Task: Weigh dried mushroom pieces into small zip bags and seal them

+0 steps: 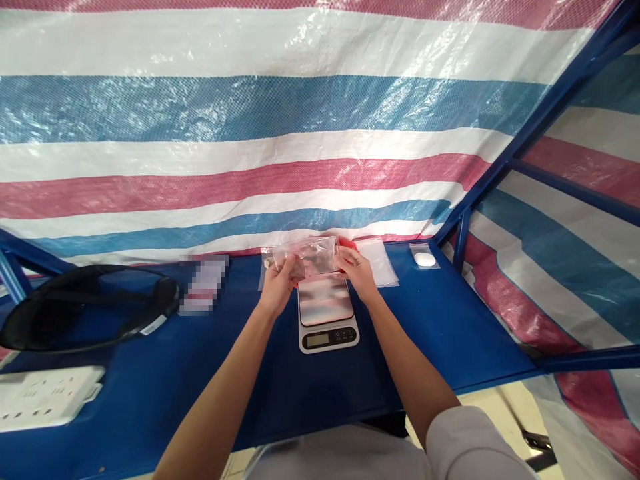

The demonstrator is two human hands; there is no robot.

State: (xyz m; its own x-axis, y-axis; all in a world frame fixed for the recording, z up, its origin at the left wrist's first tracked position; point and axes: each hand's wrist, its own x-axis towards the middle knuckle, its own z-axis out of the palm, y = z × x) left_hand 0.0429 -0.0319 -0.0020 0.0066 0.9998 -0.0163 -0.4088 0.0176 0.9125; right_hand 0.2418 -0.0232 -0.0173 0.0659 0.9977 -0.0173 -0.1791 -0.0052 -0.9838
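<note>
The left hand [280, 283] and right hand [357, 270] work together on one clear bag [315, 257], positioned over the far part of the scale [329, 339], toward the far edge of the bench [450, 333]. The left grip is closed on the bag's left end, thumb opposed to the fingers; the right grip pinches its right end. The bag spans the gap between the hands; whether its mouth is parted, and whether it contains anything, cannot be determined. Status, as judged from this arrangement: the bag is taken up and secured at both ends; setting down and release are not yet done. The scale lies with its control panel facing the near edge of the bench, and no figure is legible on the display [318, 339]. A red item [347, 243] lies behind the right hand, partly covered and not identifiable. To its right, along the far edge, lie flat clear sleeves [383, 263], out of both grips. Near the far right corner rests a small packet [425, 259] with a white oval piece, likewise untouched. Toward the left edge of the bench are a black looped item [163, 300] and, closer to the near edge, a white power strip [50, 397].
</note>
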